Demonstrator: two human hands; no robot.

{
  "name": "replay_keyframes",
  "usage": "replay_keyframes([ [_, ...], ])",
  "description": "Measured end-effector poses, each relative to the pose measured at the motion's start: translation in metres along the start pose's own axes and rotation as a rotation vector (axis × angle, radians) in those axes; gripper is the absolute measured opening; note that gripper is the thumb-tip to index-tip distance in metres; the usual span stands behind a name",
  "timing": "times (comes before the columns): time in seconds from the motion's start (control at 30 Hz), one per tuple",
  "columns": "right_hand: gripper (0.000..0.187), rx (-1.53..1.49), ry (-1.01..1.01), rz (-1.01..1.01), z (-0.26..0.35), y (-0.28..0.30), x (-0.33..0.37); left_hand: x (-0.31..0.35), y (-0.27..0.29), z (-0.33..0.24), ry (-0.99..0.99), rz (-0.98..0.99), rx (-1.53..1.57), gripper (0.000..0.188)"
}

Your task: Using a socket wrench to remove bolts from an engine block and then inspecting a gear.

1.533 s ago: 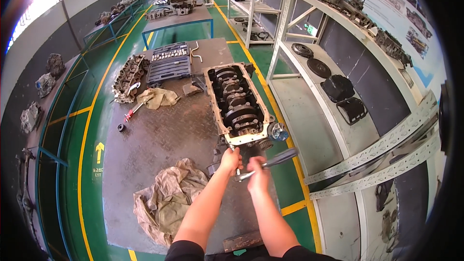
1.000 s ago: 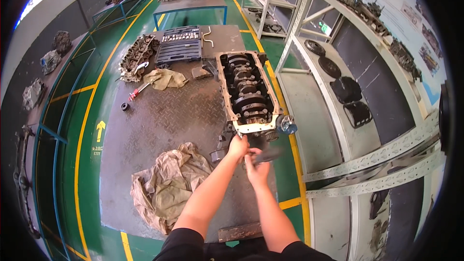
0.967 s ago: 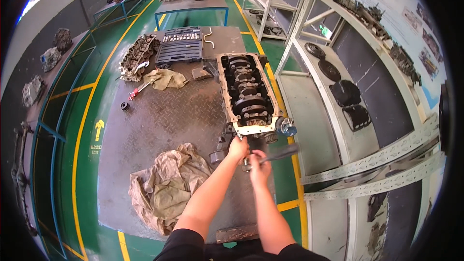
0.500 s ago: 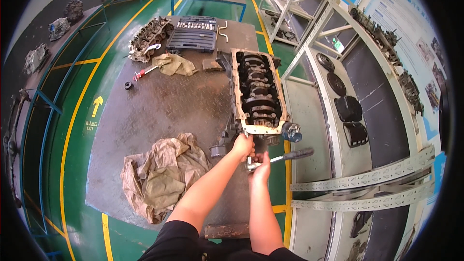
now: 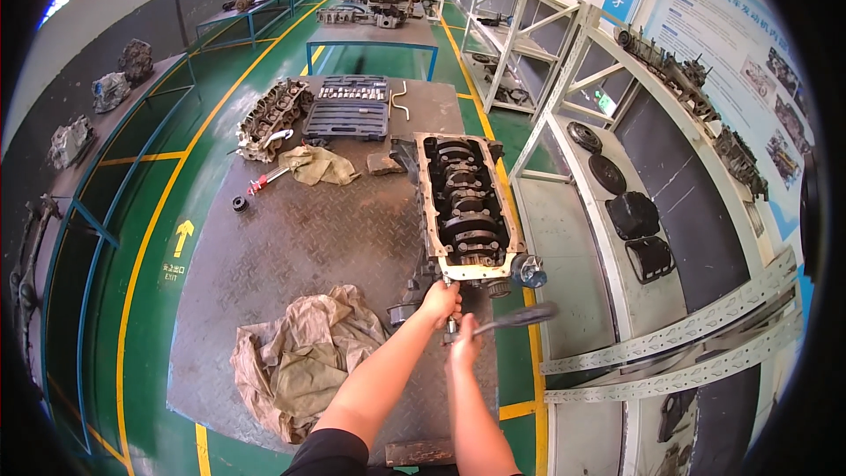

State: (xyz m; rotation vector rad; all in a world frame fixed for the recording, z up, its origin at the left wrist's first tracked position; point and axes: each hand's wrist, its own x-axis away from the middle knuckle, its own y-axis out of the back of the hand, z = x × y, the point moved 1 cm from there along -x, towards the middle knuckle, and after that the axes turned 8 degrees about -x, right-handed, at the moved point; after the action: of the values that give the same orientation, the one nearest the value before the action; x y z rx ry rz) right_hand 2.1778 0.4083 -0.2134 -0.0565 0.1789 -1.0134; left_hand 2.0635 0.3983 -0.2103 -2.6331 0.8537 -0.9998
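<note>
An engine block (image 5: 426, 211) lies on the metal-topped table with its open underside up, showing the crankshaft (image 5: 467, 225) and bearing caps inside a pale rim. At its near end my left hand (image 5: 441, 303) is closed around an extension bar (image 5: 452, 326), whose far tip is hidden at the block. The bar joins a ratchet wrench (image 5: 520, 316) with a dark handle pointing right, slightly blurred. My right hand (image 5: 465, 348) is closed on the wrench close to its head; some of its fingers are hidden. A blue cylindrical part (image 5: 529, 271) sits at the block's near right corner.
A crumpled brown cloth (image 5: 304, 361) lies left of my forearms. Farther back are a socket set case (image 5: 348, 119), a cylinder head (image 5: 271, 119), a rag (image 5: 319, 165), a red-handled tool (image 5: 267, 181) and a small gear-like part (image 5: 240, 204). White shelving (image 5: 564, 123) lines the right.
The view has tilted up, so everything sits lower in the picture. My right hand has shifted slightly nearer to me relative to my left hand, with the wrench. Both hands keep their grip.
</note>
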Motion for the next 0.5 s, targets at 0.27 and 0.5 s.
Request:
replay_keyframes([
  [0.27,0.019,0.498,0.414,0.414,0.028,0.005,-0.011,-0.001,0.003,-0.002,-0.031,-0.043,0.000,0.018],
  [0.5,0.007,-0.432,-0.576,-0.111,0.013,0.009,-0.015,0.003,-0.011,-0.004,-0.032,-0.003,0.094,0.008],
])
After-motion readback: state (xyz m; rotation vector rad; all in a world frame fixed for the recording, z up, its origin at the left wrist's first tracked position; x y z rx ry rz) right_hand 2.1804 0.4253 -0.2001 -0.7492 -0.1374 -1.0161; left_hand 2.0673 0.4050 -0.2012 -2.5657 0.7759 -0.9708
